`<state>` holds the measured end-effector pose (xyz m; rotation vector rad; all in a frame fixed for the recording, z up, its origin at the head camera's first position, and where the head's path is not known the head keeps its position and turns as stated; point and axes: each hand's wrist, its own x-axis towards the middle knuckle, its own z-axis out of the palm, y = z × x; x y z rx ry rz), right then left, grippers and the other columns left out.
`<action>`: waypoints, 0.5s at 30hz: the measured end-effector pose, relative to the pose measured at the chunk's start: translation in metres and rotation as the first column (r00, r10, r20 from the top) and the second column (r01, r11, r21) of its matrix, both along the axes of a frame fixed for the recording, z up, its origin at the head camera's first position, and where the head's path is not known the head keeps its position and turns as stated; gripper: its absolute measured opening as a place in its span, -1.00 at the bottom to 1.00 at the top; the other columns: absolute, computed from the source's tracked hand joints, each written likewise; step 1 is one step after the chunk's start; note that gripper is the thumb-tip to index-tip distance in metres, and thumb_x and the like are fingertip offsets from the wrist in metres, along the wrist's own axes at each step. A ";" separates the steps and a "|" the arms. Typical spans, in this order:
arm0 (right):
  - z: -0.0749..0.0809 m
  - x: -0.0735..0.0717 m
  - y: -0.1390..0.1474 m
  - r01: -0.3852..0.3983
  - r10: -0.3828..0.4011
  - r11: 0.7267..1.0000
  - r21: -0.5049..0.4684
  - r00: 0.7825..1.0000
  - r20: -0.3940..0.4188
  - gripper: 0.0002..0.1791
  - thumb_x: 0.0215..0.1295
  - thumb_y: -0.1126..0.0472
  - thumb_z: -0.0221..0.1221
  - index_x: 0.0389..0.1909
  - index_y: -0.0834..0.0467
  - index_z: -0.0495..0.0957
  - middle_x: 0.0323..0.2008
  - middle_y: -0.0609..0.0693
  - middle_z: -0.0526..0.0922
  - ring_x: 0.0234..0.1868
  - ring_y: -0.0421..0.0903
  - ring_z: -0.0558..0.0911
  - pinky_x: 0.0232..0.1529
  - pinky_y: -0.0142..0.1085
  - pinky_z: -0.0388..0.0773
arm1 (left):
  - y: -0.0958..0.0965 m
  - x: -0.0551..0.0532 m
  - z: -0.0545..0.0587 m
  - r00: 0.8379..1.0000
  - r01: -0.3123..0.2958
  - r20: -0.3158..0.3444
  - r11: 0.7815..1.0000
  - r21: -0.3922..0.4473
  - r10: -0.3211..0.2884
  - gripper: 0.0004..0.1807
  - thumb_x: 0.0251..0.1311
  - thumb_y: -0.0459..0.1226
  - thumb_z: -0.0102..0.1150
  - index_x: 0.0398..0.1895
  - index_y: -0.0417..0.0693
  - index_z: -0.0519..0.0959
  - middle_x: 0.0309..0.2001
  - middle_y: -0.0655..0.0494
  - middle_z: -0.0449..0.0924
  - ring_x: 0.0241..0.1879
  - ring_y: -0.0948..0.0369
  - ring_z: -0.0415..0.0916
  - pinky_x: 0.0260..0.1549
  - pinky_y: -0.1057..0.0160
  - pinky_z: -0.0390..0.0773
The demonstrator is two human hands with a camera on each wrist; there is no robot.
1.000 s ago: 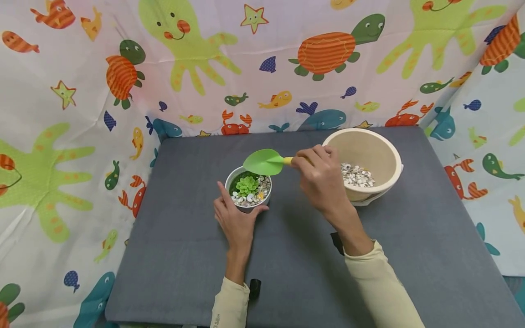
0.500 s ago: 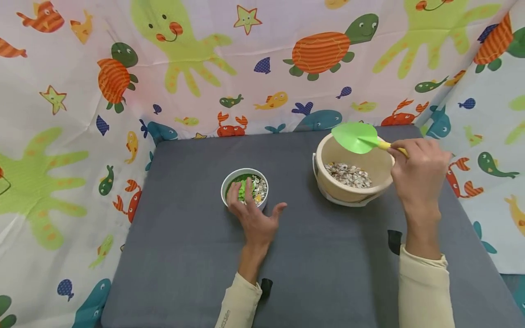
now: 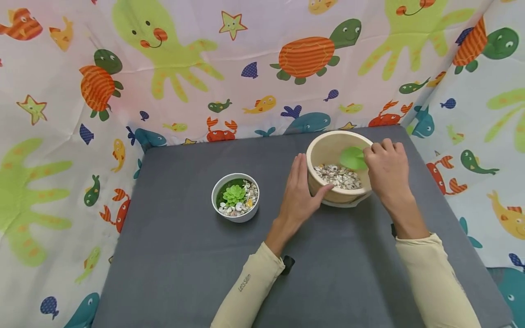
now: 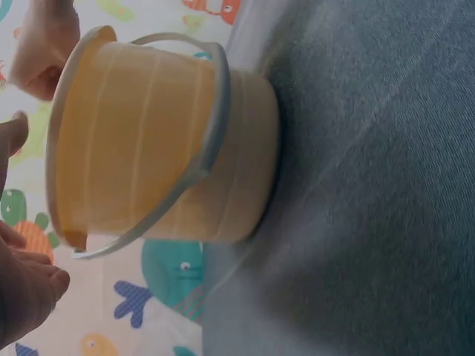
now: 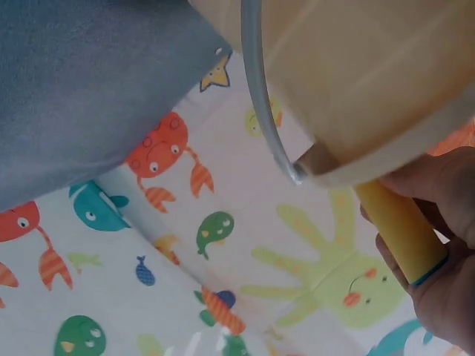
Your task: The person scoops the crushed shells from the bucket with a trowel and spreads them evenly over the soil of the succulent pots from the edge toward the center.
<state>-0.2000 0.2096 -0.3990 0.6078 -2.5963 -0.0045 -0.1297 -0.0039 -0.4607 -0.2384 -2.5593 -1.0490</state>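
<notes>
A beige bucket (image 3: 313, 182) with pale shell bits (image 3: 340, 176) in its bottom stands at the back right. My right hand (image 3: 387, 171) grips the yellow handle (image 5: 401, 230) of a toy shovel, whose green blade (image 3: 352, 158) is down inside the bucket above the shells. My left hand (image 3: 301, 193) is at the bucket's near left rim, fingers straight along its side and thumb spread over the front rim. In the left wrist view the bucket's handle (image 4: 215, 126) hangs down its side. To the left stands a white pot (image 3: 242, 218) with a green succulent (image 3: 234, 194) and shells.
Both stand on a grey cloth-covered table (image 3: 184, 264). A curtain (image 3: 184, 123) printed with sea animals rises right behind the table's back edge and along both sides.
My left hand has left the white pot and moved right to the bucket's rim. My right hand has carried the shovel from over the pot to the bucket and lowered its blade inside.
</notes>
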 end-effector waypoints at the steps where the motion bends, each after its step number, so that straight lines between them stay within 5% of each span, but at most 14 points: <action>1: -0.001 -0.002 -0.002 -0.007 0.007 1.000 0.022 1.000 0.000 -0.82 0.19 0.62 0.23 -0.23 0.42 0.71 -0.32 0.36 0.72 -0.21 0.29 0.56 -0.13 0.11 0.47 | 0.001 -0.001 -0.001 1.000 0.004 0.026 1.000 0.000 -0.004 0.15 0.28 0.15 0.39 0.67 -0.27 0.00 0.66 -0.23 0.07 0.67 -0.06 0.07 0.58 -0.01 0.27; 7: -0.008 -0.009 -0.009 0.026 -0.032 0.998 0.059 0.992 0.118 -0.80 0.25 0.60 0.18 -0.21 0.38 0.72 -0.29 0.34 0.75 -0.16 0.28 0.58 -0.09 0.11 0.44 | 0.009 0.002 -0.005 0.993 0.012 0.119 0.999 0.029 -0.016 0.17 0.25 0.17 0.39 0.68 -0.24 0.00 0.69 -0.16 0.00 0.66 0.00 0.11 0.55 0.03 0.34; 15: -0.015 -0.012 -0.011 -0.001 0.027 0.995 -0.101 0.967 0.254 -0.82 0.16 0.59 0.22 -0.36 0.32 0.72 -0.40 0.30 0.75 -0.27 0.30 0.57 -0.04 0.26 0.33 | 0.012 0.002 -0.006 0.994 -0.002 0.107 0.999 0.032 -0.001 0.14 0.22 0.16 0.41 0.66 -0.23 0.09 0.68 -0.17 0.04 0.64 -0.01 0.16 0.52 0.03 0.38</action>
